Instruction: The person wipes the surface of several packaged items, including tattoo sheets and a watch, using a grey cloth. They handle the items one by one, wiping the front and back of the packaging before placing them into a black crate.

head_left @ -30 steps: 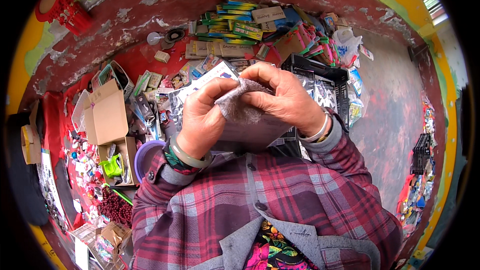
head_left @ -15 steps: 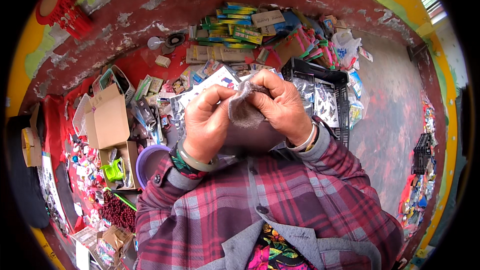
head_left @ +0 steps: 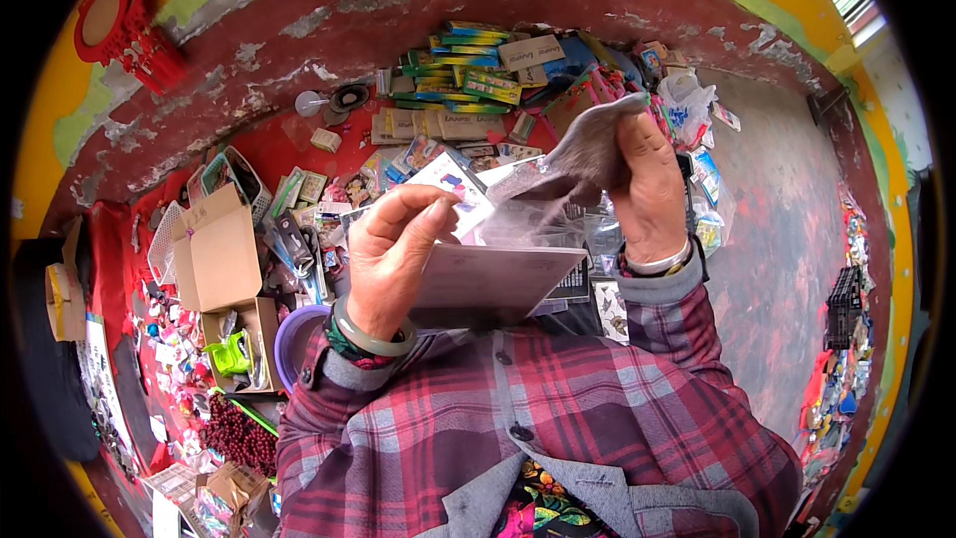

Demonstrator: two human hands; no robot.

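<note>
- The left hand (head_left: 390, 251) is gripping the left end of a flat grey card (head_left: 495, 284), fingers curling over its top edge and pressing on it.
- The right hand (head_left: 652, 189) is pinching a thin clear plastic bag (head_left: 558, 201), fingers closed on its raised upper end.
- The bag is hanging down from the right hand to the card, just right of the left hand.
- An open cardboard box (head_left: 221, 251) is sitting left of the left hand.
- A pile of colourful flat packets (head_left: 468, 80) is lying on the red floor (head_left: 269, 154) beyond both hands.
</note>
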